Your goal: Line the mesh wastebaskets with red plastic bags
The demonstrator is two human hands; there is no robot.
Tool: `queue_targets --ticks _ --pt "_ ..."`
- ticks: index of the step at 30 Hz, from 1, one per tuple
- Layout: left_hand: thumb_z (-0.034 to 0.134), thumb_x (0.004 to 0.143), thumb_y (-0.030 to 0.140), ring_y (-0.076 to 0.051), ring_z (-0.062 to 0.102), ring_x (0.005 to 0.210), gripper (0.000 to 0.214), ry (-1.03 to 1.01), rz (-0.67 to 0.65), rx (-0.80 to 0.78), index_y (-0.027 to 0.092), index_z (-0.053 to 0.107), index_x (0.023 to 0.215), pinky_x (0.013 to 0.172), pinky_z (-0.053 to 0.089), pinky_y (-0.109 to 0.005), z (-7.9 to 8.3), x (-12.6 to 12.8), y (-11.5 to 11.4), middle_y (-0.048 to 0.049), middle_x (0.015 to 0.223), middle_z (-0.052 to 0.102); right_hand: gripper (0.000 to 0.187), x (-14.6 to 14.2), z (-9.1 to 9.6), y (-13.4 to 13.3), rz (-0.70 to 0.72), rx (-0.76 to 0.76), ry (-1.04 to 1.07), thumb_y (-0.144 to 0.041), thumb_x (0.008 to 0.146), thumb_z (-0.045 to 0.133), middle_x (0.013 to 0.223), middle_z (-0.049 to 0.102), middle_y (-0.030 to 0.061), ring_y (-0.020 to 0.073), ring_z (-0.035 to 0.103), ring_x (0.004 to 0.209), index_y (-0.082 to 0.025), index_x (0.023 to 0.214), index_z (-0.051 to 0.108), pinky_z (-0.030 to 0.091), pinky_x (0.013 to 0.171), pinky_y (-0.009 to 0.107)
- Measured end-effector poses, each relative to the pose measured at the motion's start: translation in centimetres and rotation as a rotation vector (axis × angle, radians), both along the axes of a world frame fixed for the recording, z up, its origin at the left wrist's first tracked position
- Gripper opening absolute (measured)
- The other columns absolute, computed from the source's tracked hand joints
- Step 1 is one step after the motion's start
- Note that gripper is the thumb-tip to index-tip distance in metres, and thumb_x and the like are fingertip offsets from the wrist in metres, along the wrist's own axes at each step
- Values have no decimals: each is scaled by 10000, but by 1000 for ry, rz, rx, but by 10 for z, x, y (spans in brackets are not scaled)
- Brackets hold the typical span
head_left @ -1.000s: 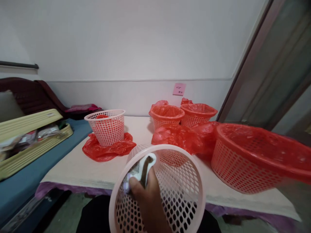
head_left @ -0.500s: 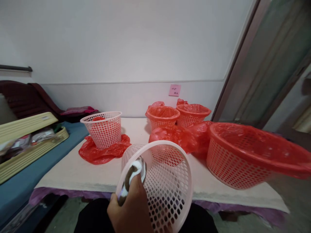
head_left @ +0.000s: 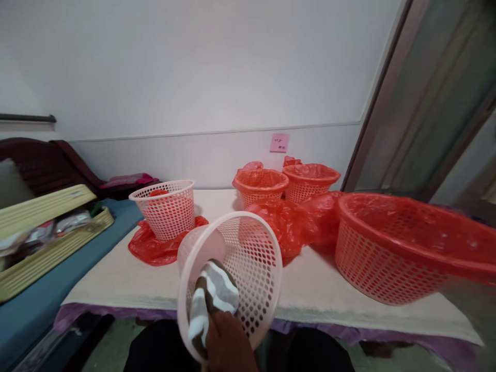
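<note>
A pale pink perforated plastic basket (head_left: 271,248) is tilted over my lap at the table's front edge, its mouth facing me. My right hand (head_left: 228,338) reaches into its mouth from below. The fingers are closed on a cloth with brown, grey and white wavy stripes (head_left: 219,287), which lies against the inner left wall near the rim. My left hand cannot be made out; the basket's lower side is hidden. Behind it on the left, another pale pink basket (head_left: 170,212) stands upright on a crumpled red plastic bag (head_left: 147,248).
Two red-lined baskets (head_left: 259,181) stand at the back by the wall. Red plastic bags (head_left: 287,222) lie in front of them. A large red oval basket (head_left: 382,258) occupies the table's right. Left of the cloth-covered table (head_left: 127,284) sits an open yellow case (head_left: 58,253).
The tilted basket has shifted left and turned slightly. My right hand has moved the cloth from the left rim to deeper inside, and more of the cloth shows.
</note>
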State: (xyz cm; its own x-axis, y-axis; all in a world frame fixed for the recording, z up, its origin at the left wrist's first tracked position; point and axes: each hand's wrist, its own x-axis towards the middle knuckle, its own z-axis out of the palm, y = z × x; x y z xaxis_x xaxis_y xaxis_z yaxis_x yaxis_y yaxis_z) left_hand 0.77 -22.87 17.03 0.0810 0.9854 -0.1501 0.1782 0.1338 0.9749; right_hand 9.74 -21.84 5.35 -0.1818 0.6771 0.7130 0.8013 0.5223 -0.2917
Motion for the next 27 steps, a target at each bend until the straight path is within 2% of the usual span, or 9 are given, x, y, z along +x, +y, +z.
queue_targets --ticks 4,6,10,13,16,18,22,25,27 --pt "671 687 550 -276 690 829 369 67 97 105 238 691 882 731 569 -396 45 -55 7 -82 874 723 94 3 -9 3 28 144 -129 -164 810 552 592 573 11 192 541 570 -223 847 616 381 529 302" --pt "663 713 556 -250 681 878 508 123 210 263 247 614 1113 753 560 -370 72 -71 16 -68 1068 698 60 4 -9 2 31 174 -137 -196 827 560 574 561 2 178 524 562 -229 810 608 364 540 293" --pt "693 696 549 -213 634 825 605 549 351 643 238 552 1195 760 531 -354 104 -74 35 -56 1067 656 122 10 -8 1 115 139 -213 -187 816 578 637 595 0 180 531 607 -232 923 617 371 566 297" --pt "691 724 487 -268 581 1084 683 708 176 689 220 479 1316 934 480 -413 96 -66 47 -103 1293 564 166 14 -21 0 146 94 -241 -206 796 614 655 598 1 193 536 619 -247 957 618 371 563 300" --pt "573 840 386 -265 502 1246 521 598 -20 545 192 505 1318 1049 397 -413 76 -63 55 -112 1358 544 191 16 -40 1 150 52 -250 -248 795 645 695 609 2 202 552 657 -269 983 614 396 595 308" --pt "505 887 348 -247 497 1264 434 511 -55 517 200 549 1293 1085 357 -397 64 -65 56 -92 1335 579 211 18 -49 2 190 36 -249 -264 798 657 735 623 3 195 561 679 -270 1004 613 418 620 306" --pt "553 870 359 -255 492 1281 439 325 14 535 234 580 1290 1086 365 -369 46 -73 46 -56 1354 582 277 33 -47 9 354 -122 -202 -261 754 686 798 656 10 188 586 697 -272 1025 635 440 627 285" --pt "611 836 364 -248 531 1245 443 181 157 506 253 606 1265 1064 398 -345 27 -75 33 -40 1326 610 298 48 -30 15 406 -461 10 -213 678 671 888 677 34 222 621 790 -258 973 671 465 701 321" --pt "649 809 370 -246 557 1217 428 111 254 500 258 641 1222 1046 419 -330 12 -71 26 -36 1294 635 258 57 -13 19 352 -707 322 -195 731 575 917 684 36 229 625 863 -241 965 675 469 780 349"
